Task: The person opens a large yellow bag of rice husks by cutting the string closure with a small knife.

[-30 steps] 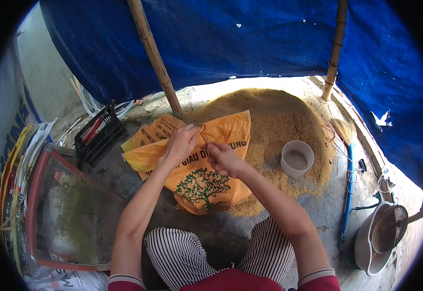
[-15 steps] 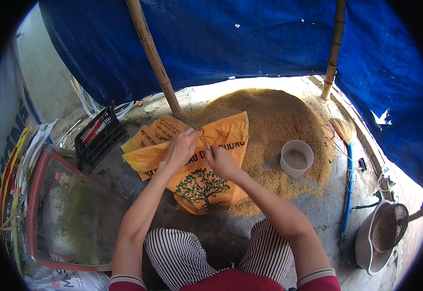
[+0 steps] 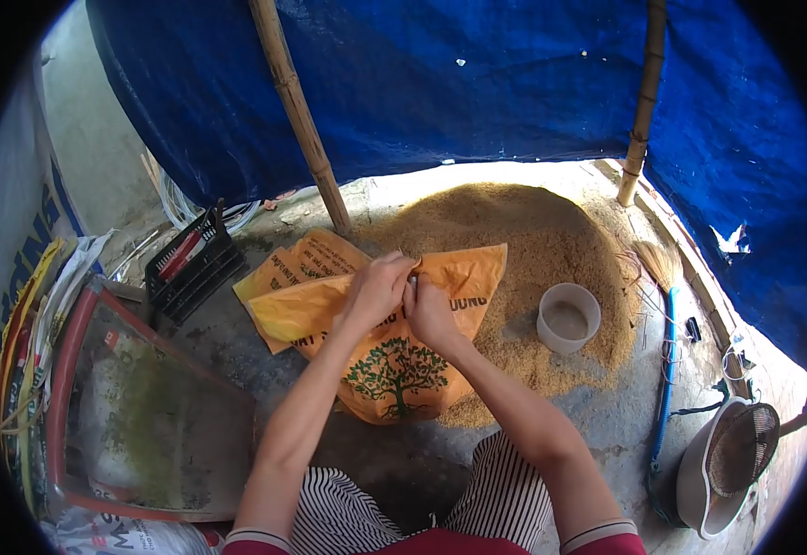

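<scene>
An orange woven sack with a green tree print and dark lettering stands on the floor in front of my knees. At its top edge, my left hand is closed on the sack's mouth. Right beside it my right hand also grips the gathered edge, its fingers curled and partly hidden. The two hands meet near the middle of the rim, and the sack's corners flare out to both sides. What is inside the sack cannot be seen.
Behind the sack spreads a heap of golden grain-like material, with a white tub resting in it. A black crate and a red-framed screen lie left. To the right are a blue-handled broom, a basin and a sieve.
My hands have drawn together at the sack's rim and shifted slightly right. The sack's right corner has swung outward and down. The view has shifted a little.
</scene>
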Motion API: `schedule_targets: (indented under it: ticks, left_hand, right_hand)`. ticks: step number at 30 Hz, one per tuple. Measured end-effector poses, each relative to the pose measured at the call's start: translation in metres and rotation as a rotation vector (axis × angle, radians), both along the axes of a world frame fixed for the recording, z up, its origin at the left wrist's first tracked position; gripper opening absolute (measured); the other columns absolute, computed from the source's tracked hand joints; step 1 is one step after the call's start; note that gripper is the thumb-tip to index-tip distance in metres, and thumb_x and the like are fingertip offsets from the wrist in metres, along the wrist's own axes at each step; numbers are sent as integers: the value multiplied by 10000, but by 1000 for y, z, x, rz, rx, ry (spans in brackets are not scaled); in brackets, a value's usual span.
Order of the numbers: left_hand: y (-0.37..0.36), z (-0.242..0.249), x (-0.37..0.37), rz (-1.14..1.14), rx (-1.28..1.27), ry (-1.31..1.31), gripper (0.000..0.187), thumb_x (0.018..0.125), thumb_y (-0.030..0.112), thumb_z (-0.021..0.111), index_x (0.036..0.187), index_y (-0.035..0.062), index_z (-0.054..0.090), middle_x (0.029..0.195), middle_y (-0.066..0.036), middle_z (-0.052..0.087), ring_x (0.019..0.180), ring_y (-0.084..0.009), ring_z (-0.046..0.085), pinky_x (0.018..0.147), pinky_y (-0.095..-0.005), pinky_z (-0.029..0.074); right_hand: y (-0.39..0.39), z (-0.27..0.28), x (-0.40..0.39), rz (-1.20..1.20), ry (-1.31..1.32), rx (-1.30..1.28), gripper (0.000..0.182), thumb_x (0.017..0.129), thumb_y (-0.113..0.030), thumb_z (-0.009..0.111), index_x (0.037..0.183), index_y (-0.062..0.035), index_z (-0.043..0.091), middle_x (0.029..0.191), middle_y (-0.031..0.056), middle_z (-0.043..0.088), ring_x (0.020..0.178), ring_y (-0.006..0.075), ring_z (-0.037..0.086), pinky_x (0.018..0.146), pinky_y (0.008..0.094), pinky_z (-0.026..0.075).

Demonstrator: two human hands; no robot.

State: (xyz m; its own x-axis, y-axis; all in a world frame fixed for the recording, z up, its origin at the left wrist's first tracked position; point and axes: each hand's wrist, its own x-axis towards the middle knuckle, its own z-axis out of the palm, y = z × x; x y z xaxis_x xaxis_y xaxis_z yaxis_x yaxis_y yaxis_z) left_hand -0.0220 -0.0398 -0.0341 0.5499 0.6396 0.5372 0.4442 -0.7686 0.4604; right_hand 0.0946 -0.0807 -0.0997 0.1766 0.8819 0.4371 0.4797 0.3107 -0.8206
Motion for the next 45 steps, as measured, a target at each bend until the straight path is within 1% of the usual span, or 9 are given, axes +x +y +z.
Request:
schedule_targets:
  ticks: [4,16,19,26,29,34,36,38,45]
  left_hand:
    - [-2,-7,-2,71,33,-70,162,829,49,524,950,-17,610,865,-172,599,793,-364,583,668,-396,461]
    - [5,-5,-19,32,-62,-108,165,844,87,530,962,12,618,908,-151,626,811,-343,597,696,-405,477]
    - [1,-11,-15,66,53,-135,156,845,80,532,952,11,622,882,-143,625,785,-336,598,673,-387,477]
    - [4,2,-30,-104,-84,-97,199,754,124,662,926,26,639,880,-107,656,794,-275,633,687,-344,492]
    - [0,-6,-20,-35,-4,-118,157,759,109,644,894,30,629,848,-109,644,786,-292,605,695,-379,474]
    - [-2,-16,-4,109,118,-156,100,742,72,623,839,48,614,821,-89,634,798,-273,587,720,-373,452]
    - [-4,-18,-3,109,201,-132,102,737,61,622,839,49,617,823,-79,634,795,-264,584,718,-368,449]
    - [-5,-23,-3,111,285,-116,107,732,51,620,839,50,620,824,-69,634,793,-254,582,717,-363,446]
    - [-3,-37,-9,202,439,-157,161,692,6,621,845,54,634,817,-48,634,762,-235,576,703,-349,446]
  right_hand:
    - [-3,12,-3,-106,-254,-120,352,927,-288,448,930,60,494,679,247,586,593,374,585,543,427,459]
    - [-15,14,-12,46,108,-300,301,947,-289,443,995,8,444,598,93,532,476,188,528,379,349,365]
    - [-33,38,-21,-175,-300,-193,255,921,-202,449,886,50,445,702,283,579,681,439,578,591,500,448]
    - [-27,18,-8,-11,-56,-112,269,930,-233,442,883,32,449,723,287,576,694,463,566,605,483,448]
    - [-20,16,-3,67,56,-180,266,948,-274,415,916,-13,456,655,174,558,539,349,555,468,412,421]
    - [-29,37,4,436,1248,-675,263,978,-342,345,928,-104,444,605,-50,313,422,57,241,340,227,213]
    - [-27,26,5,419,1229,-667,242,965,-298,395,926,-63,437,598,34,449,403,156,400,343,303,304]
    - [-31,17,-11,-121,-93,4,199,937,-209,447,925,-13,416,657,202,559,526,351,557,418,422,403]
    - [-42,18,-22,-128,-199,-207,216,929,-194,428,950,9,360,663,285,569,672,456,582,558,510,448]
